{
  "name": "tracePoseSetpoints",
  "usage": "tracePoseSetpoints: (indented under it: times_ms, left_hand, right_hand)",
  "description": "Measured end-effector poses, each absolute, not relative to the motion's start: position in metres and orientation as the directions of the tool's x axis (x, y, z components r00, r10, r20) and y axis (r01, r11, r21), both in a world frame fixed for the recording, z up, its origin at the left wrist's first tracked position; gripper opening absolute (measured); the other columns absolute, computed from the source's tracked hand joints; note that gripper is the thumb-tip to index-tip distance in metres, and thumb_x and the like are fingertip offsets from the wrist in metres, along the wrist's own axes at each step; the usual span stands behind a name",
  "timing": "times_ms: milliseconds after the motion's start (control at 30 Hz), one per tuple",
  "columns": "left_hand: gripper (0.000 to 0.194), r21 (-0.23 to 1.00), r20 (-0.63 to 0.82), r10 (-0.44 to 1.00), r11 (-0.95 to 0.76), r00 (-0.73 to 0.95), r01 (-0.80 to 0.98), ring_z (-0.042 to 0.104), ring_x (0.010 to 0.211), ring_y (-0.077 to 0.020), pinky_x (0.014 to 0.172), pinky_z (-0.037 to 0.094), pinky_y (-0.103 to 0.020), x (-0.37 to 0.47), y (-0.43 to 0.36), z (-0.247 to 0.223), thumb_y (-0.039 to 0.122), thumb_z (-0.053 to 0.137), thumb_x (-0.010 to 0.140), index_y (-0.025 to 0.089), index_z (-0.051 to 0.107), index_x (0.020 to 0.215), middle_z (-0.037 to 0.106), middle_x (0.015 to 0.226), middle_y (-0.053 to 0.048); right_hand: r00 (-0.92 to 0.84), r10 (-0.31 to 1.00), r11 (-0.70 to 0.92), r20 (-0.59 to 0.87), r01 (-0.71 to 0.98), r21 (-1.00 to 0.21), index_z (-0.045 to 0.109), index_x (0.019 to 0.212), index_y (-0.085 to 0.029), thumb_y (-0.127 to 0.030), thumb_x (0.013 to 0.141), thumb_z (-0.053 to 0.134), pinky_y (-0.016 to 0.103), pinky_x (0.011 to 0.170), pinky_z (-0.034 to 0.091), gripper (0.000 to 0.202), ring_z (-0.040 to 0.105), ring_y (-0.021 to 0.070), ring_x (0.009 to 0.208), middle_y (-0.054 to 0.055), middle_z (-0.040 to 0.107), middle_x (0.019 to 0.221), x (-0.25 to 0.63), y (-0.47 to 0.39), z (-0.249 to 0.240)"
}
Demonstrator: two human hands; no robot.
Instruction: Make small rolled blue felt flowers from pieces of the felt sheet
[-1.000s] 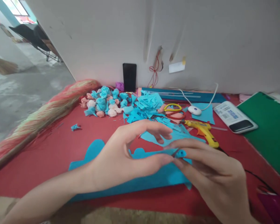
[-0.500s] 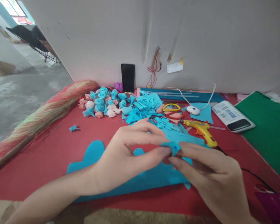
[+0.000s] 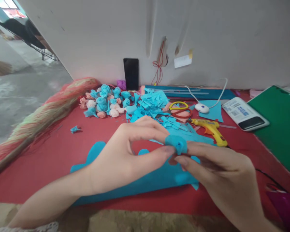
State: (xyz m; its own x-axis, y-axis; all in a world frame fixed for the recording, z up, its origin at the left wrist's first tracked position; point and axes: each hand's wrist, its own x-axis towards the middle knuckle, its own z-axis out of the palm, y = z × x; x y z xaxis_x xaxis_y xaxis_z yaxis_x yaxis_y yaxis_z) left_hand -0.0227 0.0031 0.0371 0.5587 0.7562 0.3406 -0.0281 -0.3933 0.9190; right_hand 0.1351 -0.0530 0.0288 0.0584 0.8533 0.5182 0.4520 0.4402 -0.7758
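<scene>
A small rolled blue paper flower is pinched between my two hands, above the front middle of the table. My left hand grips its left side between thumb and fingers. From the right, my right hand holds the flower's other side near its base, fingers bent. Beneath both hands lies a large blue paper sheet with rounded lobes, partly hidden by my left arm. Cut blue paper pieces are heaped just beyond my hands.
Finished blue, pink and white paper flowers are piled behind on the left. A yellow glue gun, scissors and a white device lie to the right. A black phone leans on the wall. A broom runs along the left edge.
The view has shifted slightly. The paper in my fingers has turned and its blue petal now shows more widely around the centre. Both hands keep their hold.
</scene>
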Motion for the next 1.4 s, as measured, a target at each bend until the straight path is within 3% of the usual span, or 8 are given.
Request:
tracePoseSetpoints:
  times_ms: [200, 433, 567, 800, 900, 1033, 1133, 1400]
  left_hand:
    - [0.008, 0.950, 0.264, 0.775, -0.312, 0.574, -0.017, 0.057, 0.078, -0.0134, 0.075, 0.046, -0.028, -0.0206, 0.0040, 0.0367, 0.014, 0.066, 0.071, 0.021, 0.069, 0.074, 0.065, 0.075, 0.002]
    - [0.006, 0.942, 0.289, 0.752, -0.335, 0.592, -0.033, 0.059, 0.077, -0.0127, 0.076, 0.047, -0.027, -0.0186, 0.0031, 0.0359, 0.018, 0.069, 0.071, 0.023, 0.070, 0.073, 0.068, 0.076, 0.003]
    - [0.005, 0.942, 0.289, 0.782, -0.336, 0.552, -0.016, 0.059, 0.076, -0.0137, 0.075, 0.048, -0.027, -0.0187, 0.0019, 0.0372, 0.017, 0.069, 0.071, 0.022, 0.070, 0.069, 0.066, 0.071, 0.002]
    - [0.006, 0.971, 0.228, 0.778, -0.228, 0.585, -0.076, 0.062, 0.086, -0.0170, 0.081, 0.050, -0.030, -0.0189, 0.0027, 0.0373, 0.016, 0.067, 0.073, 0.020, 0.069, 0.069, 0.066, 0.075, 0.000]
    - [0.007, 0.975, 0.214, 0.752, -0.207, 0.623, -0.086, 0.063, 0.082, -0.0149, 0.077, 0.050, -0.027, -0.0192, 0.0029, 0.0364, 0.016, 0.065, 0.075, 0.020, 0.068, 0.070, 0.065, 0.074, 0.001]
    - [0.008, 0.982, 0.185, 0.710, -0.165, 0.679, -0.095, 0.063, 0.070, -0.0115, 0.071, 0.051, -0.025, -0.0201, 0.0019, 0.0351, 0.019, 0.062, 0.079, 0.021, 0.068, 0.074, 0.064, 0.069, 0.002]
    - [0.008, 0.978, 0.207, 0.711, -0.175, 0.672, -0.116, 0.062, 0.068, -0.0106, 0.077, 0.051, -0.026, -0.0195, 0.0013, 0.0339, 0.020, 0.063, 0.078, 0.021, 0.068, 0.072, 0.064, 0.066, 0.002]
    - [0.010, 0.971, 0.232, 0.753, -0.216, 0.615, -0.103, 0.061, 0.076, -0.0147, 0.078, 0.052, -0.031, -0.0182, -0.0008, 0.0337, 0.018, 0.067, 0.074, 0.024, 0.068, 0.065, 0.065, 0.065, 0.002]
  right_hand:
    - [0.084, 0.867, 0.417, 0.491, 0.417, -0.808, 0.067, 0.064, -0.022, -0.012, 0.070, 0.067, 0.006, 0.041, 0.043, 0.012, 0.056, 0.0039, 0.043, -0.010, 0.063, 0.055, 0.1374, -0.0544, 0.0268]
    - [0.070, 0.881, 0.398, 0.468, 0.427, -0.812, 0.067, 0.064, -0.019, -0.008, 0.069, 0.066, 0.010, 0.037, 0.042, 0.012, 0.053, 0.0059, 0.038, -0.007, 0.061, 0.051, 0.1367, -0.0563, 0.0303]
    - [0.011, 0.904, 0.389, 0.427, 0.395, -0.832, 0.065, 0.068, -0.021, -0.013, 0.075, 0.064, 0.012, 0.043, 0.045, 0.011, 0.055, 0.0076, 0.045, -0.006, 0.059, 0.054, 0.1382, -0.0581, 0.0304]
    - [-0.086, 0.955, 0.294, 0.284, 0.159, -0.942, 0.059, 0.062, -0.018, -0.014, 0.086, 0.051, 0.012, 0.049, 0.044, 0.025, 0.057, 0.0073, 0.054, -0.003, 0.063, 0.063, 0.1421, -0.0603, 0.0272]
    - [-0.106, 0.964, 0.251, 0.242, 0.076, -0.965, 0.058, 0.061, -0.017, -0.016, 0.086, 0.050, 0.012, 0.051, 0.046, 0.027, 0.060, 0.0086, 0.059, -0.001, 0.064, 0.065, 0.1421, -0.0588, 0.0262]
    - [-0.074, 0.964, 0.259, 0.253, 0.077, -0.963, 0.064, 0.066, -0.020, -0.014, 0.082, 0.055, 0.009, 0.049, 0.046, 0.019, 0.058, 0.0065, 0.052, -0.004, 0.066, 0.062, 0.1402, -0.0574, 0.0266]
    - [-0.066, 0.963, 0.269, 0.263, 0.105, -0.957, 0.064, 0.064, -0.020, -0.013, 0.081, 0.056, 0.009, 0.048, 0.046, 0.020, 0.058, 0.0058, 0.051, -0.004, 0.065, 0.060, 0.1391, -0.0575, 0.0269]
    - [-0.047, 0.963, 0.267, 0.264, 0.111, -0.957, 0.063, 0.066, -0.019, -0.016, 0.082, 0.055, 0.011, 0.048, 0.046, 0.019, 0.058, 0.0068, 0.053, -0.004, 0.065, 0.061, 0.1384, -0.0622, 0.0255]
